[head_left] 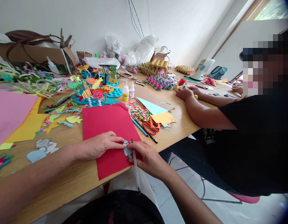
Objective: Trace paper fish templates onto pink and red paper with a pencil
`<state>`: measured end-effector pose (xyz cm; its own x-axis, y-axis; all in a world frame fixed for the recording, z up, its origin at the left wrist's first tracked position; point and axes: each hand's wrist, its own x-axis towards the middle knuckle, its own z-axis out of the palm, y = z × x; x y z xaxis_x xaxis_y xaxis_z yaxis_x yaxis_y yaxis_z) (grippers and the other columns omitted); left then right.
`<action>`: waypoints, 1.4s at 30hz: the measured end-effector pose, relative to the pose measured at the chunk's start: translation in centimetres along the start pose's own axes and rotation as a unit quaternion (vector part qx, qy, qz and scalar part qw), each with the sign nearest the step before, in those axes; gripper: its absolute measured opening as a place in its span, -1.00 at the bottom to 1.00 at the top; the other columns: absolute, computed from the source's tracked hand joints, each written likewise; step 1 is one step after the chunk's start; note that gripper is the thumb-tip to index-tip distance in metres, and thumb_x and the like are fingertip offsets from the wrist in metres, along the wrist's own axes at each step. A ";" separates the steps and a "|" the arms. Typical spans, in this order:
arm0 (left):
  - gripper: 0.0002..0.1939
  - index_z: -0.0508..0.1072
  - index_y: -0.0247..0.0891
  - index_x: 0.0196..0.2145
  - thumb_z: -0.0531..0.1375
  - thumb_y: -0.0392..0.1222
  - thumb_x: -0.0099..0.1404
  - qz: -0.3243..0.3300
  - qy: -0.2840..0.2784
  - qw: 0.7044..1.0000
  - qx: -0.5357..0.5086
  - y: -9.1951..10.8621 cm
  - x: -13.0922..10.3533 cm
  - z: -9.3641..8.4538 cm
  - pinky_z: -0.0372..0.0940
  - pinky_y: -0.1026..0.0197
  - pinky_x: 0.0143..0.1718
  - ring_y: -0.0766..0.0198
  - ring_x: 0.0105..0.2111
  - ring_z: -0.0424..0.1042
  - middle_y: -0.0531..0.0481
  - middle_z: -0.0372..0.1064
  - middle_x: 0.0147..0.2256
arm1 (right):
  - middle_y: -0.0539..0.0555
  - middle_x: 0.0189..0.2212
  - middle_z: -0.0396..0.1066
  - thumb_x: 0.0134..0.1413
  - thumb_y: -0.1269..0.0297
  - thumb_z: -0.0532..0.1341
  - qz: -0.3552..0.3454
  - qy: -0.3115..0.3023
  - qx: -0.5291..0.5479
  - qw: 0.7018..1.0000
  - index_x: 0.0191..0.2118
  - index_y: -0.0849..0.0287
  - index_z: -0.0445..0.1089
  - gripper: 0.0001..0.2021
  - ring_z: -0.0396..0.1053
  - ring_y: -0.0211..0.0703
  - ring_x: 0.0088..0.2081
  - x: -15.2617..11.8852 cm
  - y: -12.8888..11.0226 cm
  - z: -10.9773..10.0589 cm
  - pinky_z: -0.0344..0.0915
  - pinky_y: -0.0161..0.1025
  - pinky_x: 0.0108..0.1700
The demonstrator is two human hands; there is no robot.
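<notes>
A red paper sheet [106, 124] lies at the table's front edge. On its right part rests a small grey fish-shaped cutout [127, 150]. My left hand [99, 145] lies on the sheet with its fingers stretched out, fingertips touching the cutout's left side. My right hand [147, 157] holds a clear pen [136, 171] between its fingers, tip pointing away from me, and its fingertips touch the cutout's right side. More cutouts of grey and pale blue paper [36, 156] lie to the left.
Red-handled scissors [151, 128], pencils [141, 127] and paper scraps sit right of the sheet. Glue bottles [125, 92] and colourful fish models [94, 88] stand behind. Pink paper [13, 115] lies left. Another person's arms [192, 105] rest on the table at right.
</notes>
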<state>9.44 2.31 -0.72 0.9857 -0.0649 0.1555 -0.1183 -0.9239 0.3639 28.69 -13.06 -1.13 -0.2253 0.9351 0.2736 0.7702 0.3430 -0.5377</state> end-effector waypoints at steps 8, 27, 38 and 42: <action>-0.55 0.30 -0.09 0.14 -0.14 -0.37 0.42 -0.006 -0.017 1.000 -0.016 -0.2 0.0 -0.4 0.16 0.15 -0.06 0.17 -0.12 0.26 -0.09 0.33 0.06 | 0.14 -0.20 0.47 -0.01 0.39 0.31 -0.013 0.004 -0.003 1.000 -0.10 0.16 0.33 -0.68 0.40 -0.06 -0.12 -0.2 -0.1 -0.4 0.30 -0.14 -0.05; -0.55 0.30 -0.10 0.14 -0.17 -0.33 0.43 0.015 -0.018 1.000 0.009 -0.5 -0.2 0.0 0.13 0.17 -0.08 0.15 -0.14 0.22 -0.07 0.29 0.10 | 0.15 -0.25 0.49 0.07 0.45 0.22 -0.017 0.009 -0.007 1.000 -0.10 0.17 0.34 -0.76 0.43 -0.09 -0.18 -1.0 -0.3 -0.5 0.33 -0.20 -0.12; -0.57 0.30 -0.05 0.14 -0.18 -0.24 0.46 0.014 0.001 1.000 0.008 -0.7 -0.4 0.3 0.14 0.16 -0.09 0.16 -0.14 0.24 -0.07 0.33 0.06 | 0.14 -0.24 0.48 0.07 0.52 0.13 -0.006 0.006 0.006 1.000 -0.11 0.16 0.34 -0.74 0.43 -0.13 -0.21 -1.0 -0.7 -0.8 0.33 -0.24 -0.16; -0.58 0.29 -0.02 0.14 -0.15 -0.28 0.45 0.010 -0.001 1.000 0.024 -0.7 -0.5 0.4 0.14 0.14 -0.07 0.15 -0.12 0.24 -0.05 0.31 0.07 | 0.12 -0.27 0.49 0.12 0.53 0.07 -0.008 0.013 0.009 1.000 -0.13 0.17 0.36 -0.76 0.43 -0.15 -0.24 -1.0 -0.6 -0.6 0.33 -0.26 -0.19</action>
<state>9.12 2.79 -1.41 0.9835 -0.0838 0.1601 -0.1314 -0.9397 0.3158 28.84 -14.20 -0.61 -0.2216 0.9271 0.3023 0.7558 0.3592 -0.5475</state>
